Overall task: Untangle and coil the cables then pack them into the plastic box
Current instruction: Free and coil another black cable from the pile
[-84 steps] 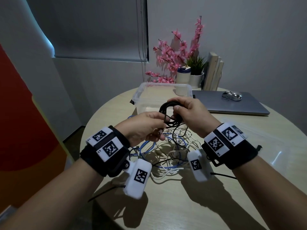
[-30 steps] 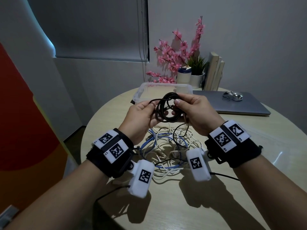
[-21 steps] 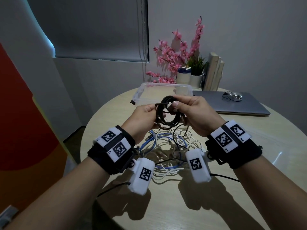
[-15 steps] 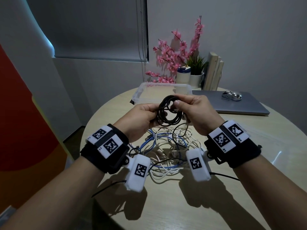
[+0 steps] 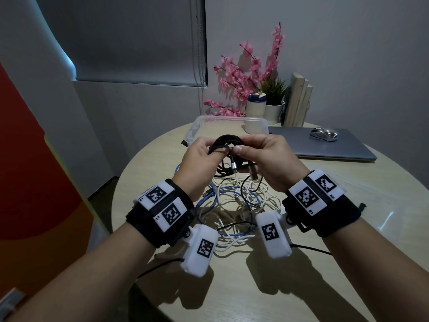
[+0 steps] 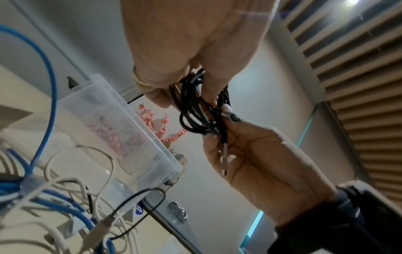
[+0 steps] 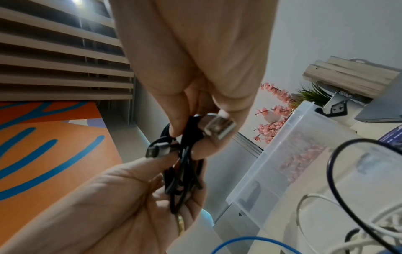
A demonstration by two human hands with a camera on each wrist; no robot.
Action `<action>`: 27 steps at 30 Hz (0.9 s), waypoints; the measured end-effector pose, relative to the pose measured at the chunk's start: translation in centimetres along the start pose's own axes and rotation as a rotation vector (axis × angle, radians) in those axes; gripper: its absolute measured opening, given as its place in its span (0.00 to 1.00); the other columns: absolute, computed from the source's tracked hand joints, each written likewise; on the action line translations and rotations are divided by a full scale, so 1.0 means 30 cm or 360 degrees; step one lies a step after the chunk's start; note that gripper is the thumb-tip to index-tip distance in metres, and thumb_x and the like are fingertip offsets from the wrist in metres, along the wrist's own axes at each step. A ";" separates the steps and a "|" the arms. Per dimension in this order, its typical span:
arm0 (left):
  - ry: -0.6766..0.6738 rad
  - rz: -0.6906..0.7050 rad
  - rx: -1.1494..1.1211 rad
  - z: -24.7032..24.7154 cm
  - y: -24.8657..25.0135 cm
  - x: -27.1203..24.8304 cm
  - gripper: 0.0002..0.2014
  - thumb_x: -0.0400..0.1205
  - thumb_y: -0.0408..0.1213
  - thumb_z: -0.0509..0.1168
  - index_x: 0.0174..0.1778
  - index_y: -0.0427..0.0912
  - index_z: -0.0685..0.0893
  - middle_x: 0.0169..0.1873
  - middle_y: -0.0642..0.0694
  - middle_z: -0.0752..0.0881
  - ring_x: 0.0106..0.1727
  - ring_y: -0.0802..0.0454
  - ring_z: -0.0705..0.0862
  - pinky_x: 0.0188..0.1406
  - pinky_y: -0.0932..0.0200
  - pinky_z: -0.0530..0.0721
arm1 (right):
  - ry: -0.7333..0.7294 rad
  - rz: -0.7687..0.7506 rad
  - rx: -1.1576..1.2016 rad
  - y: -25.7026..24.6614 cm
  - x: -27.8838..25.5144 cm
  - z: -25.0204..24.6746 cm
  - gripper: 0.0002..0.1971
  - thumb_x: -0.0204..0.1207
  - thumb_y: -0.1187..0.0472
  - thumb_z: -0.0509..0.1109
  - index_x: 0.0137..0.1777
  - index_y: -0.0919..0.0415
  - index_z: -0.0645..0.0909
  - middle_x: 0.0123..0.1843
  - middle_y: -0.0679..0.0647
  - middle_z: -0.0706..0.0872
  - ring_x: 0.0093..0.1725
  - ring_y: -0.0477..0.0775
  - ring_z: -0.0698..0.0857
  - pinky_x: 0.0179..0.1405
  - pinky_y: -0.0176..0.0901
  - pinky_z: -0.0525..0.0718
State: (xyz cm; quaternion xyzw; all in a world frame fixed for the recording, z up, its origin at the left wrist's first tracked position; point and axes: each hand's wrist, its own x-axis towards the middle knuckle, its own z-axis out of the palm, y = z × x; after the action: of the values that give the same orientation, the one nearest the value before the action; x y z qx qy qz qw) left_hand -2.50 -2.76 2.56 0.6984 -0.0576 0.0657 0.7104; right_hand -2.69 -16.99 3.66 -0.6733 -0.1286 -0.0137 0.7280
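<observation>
Round table (image 5: 301, 263), hands (image 5: 234, 159) gripping black cable (image 5: 228, 141) near box (image 5: 228, 120)

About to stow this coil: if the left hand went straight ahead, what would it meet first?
Probably the plastic box; the left hand, gripping the black cable coil, points at its near wall, though depth is unclear.

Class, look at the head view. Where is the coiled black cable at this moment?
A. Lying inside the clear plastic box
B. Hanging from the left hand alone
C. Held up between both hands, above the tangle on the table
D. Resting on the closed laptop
C: the left hand and right hand both grip the black cable above the tangle; the plastic box sits behind them.
</observation>
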 end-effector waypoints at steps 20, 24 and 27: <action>-0.0605 -0.0223 -0.0326 -0.016 0.036 -0.028 0.05 0.84 0.30 0.58 0.47 0.43 0.77 0.29 0.52 0.78 0.36 0.57 0.77 0.39 0.62 0.76 | 0.0093 0.0061 -0.0048 -0.025 0.004 0.000 0.08 0.78 0.75 0.65 0.43 0.63 0.81 0.39 0.61 0.83 0.38 0.59 0.83 0.33 0.51 0.87; -0.0520 -0.0151 -0.0422 -0.010 0.026 -0.033 0.07 0.86 0.31 0.56 0.59 0.36 0.75 0.26 0.54 0.76 0.29 0.62 0.74 0.39 0.65 0.77 | -0.0058 0.0151 0.0034 -0.033 -0.004 -0.011 0.08 0.79 0.74 0.63 0.43 0.62 0.77 0.34 0.55 0.81 0.31 0.49 0.78 0.27 0.39 0.72; -0.0467 -0.0106 -0.0518 -0.011 0.015 -0.031 0.05 0.86 0.31 0.57 0.56 0.38 0.76 0.24 0.53 0.79 0.28 0.62 0.77 0.48 0.59 0.77 | -0.0144 0.0189 0.0170 -0.045 -0.008 -0.024 0.08 0.80 0.75 0.60 0.48 0.62 0.76 0.30 0.52 0.83 0.28 0.46 0.79 0.28 0.37 0.71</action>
State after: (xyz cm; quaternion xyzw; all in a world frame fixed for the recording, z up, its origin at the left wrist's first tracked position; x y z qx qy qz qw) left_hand -3.51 -2.45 2.84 0.5782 -0.1472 -0.0702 0.7994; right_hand -3.06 -17.86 4.87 -0.6398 -0.1217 0.0668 0.7559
